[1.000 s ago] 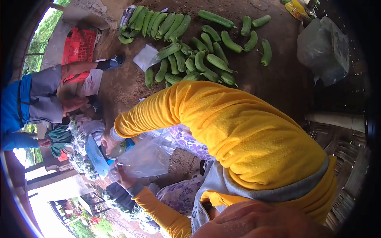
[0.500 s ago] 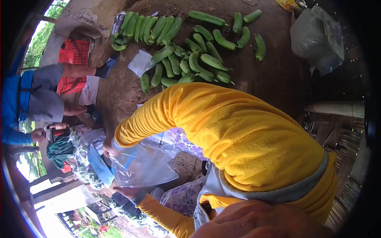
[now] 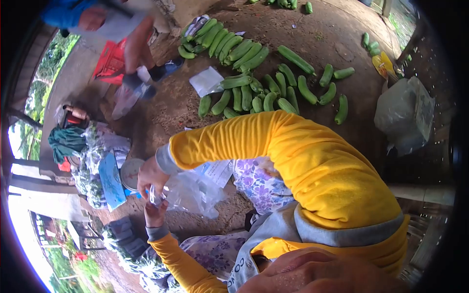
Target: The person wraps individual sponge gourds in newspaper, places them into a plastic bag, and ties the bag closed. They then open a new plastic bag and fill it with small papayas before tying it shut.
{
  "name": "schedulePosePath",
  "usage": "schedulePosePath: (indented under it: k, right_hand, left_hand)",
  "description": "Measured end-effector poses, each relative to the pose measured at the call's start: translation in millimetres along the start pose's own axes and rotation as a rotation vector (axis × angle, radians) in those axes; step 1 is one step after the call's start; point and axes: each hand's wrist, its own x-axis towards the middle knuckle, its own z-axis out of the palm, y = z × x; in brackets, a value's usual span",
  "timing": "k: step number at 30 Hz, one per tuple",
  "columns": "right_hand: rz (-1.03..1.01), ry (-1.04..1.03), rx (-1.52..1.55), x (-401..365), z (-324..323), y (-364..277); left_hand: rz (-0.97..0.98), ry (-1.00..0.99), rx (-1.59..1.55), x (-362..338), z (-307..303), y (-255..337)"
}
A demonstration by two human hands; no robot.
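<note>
A clear plastic bag (image 3: 195, 195) hangs bunched between my two hands. My right hand (image 3: 152, 175), on the upper arm in view, grips the gathered plastic with bent fingers. Just below it, my left hand (image 3: 156, 214) closes on the same bunched part. Beyond my right hand stands a weighing scale with a round dial (image 3: 131, 174) and a blue pan (image 3: 112, 181). The bag's contents, if any, cannot be made out. A printed paper (image 3: 216, 172) lies partly behind the bag.
Many long green gourds (image 3: 254, 57) lie in rows on the dirt floor. A person in a blue top (image 3: 66, 12) is near a red crate (image 3: 110, 62). Filled plastic bags (image 3: 93, 146) stand past the scale; a large wrapped container (image 3: 405, 115) sits at right.
The bag, spread wide before, is now gathered, and my hands have come close together on it. The view has turned. The other person has shifted and now bends near the red crate.
</note>
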Motion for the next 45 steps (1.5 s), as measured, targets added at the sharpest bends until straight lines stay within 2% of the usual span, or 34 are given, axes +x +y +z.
schedulePosePath:
  k: [1,2,5,6,7,9,10,11,12,14,16,17,19,21,24,29,41,44,45]
  right_hand:
    - [0.005,-0.015,-0.138,-6,-7,-2]
    - [0.009,-0.029,-0.276,-12,-13,0]
    - [0.253,-0.252,-0.451,-34,-23,37]
    - [0.395,-0.169,-0.486,-46,-25,43]
    - [0.472,-0.119,-0.483,-51,-23,62]
    - [0.47,0.015,-0.547,-60,-23,83]
    - [0.398,0.092,-0.519,-64,-22,100]
    - [0.391,0.126,-0.534,-68,-27,92]
    - [0.451,0.117,-0.503,-68,-33,84]
    - [0.564,0.141,-0.389,-68,-39,76]
    - [0.532,0.148,-0.123,-69,-42,86]
    - [0.521,0.112,-0.151,-63,-40,85]
    - [0.552,0.192,0.075,-75,-44,93]
    - [0.514,0.282,0.12,-81,-47,109]
    - [0.662,0.294,0.255,-80,-53,111]
    - [0.714,0.299,0.301,-78,-53,107]
    - [0.688,0.356,0.335,-77,-55,107]
    - [0.694,0.316,0.309,-76,-59,100]
    - [0.737,0.215,0.296,-76,-62,97]
  left_hand:
    - [-0.018,0.015,-0.037,1,-6,-7]
    - [-0.022,0.034,0.057,2,-8,-2]
    - [-0.061,0.107,0.383,4,-23,-2]
    - [-0.05,0.11,0.475,4,-32,-21]
    - [-0.076,0.165,0.322,-2,-29,-16]
    - [-0.074,0.179,0.204,-4,-43,-44]
    - [-0.045,0.214,0.405,-3,-50,-53]
    - [-0.062,0.242,0.371,-4,-50,-42]
    - [-0.092,0.273,0.557,0,-64,-61]
    - [-0.022,0.396,0.44,-4,-60,-37]
    - [-0.021,0.418,0.32,-5,-78,-62]
    - [-0.014,0.451,0.106,-4,-78,-65]
    - [0.008,0.527,-0.316,-5,-74,-69]
    - [-0.006,0.508,-0.471,-10,-78,-62]
    - [0.02,0.51,-0.766,-11,-78,-61]
    - [0.082,0.487,-0.757,-11,-81,-67]
    - [0.027,0.527,-0.684,-13,-84,-67]
    - [0.064,0.604,-0.588,-10,-81,-65]
    - [0.07,0.67,-0.573,-8,-83,-67]
